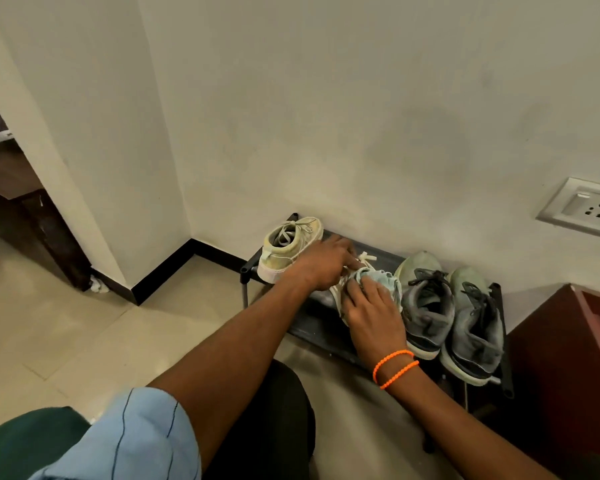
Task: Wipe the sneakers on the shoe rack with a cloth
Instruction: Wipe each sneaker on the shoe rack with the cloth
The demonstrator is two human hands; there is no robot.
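Sneaker [338, 294] mostly hidden under both hands, cloth [381, 280] seemingly beneath right.

Both arms extended forward; left hand [321, 263] palm-down, fingers spread; right hand [371, 313] pressing flat.

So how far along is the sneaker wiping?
Nothing is clearly finished; I cannot tell whether the pale sneaker at the rack's left end has been wiped. In hand: the right hand presses the cloth on the second pale sneaker, which the left hand steadies. Left: the grey pair on the right, apparently untouched and dusty.
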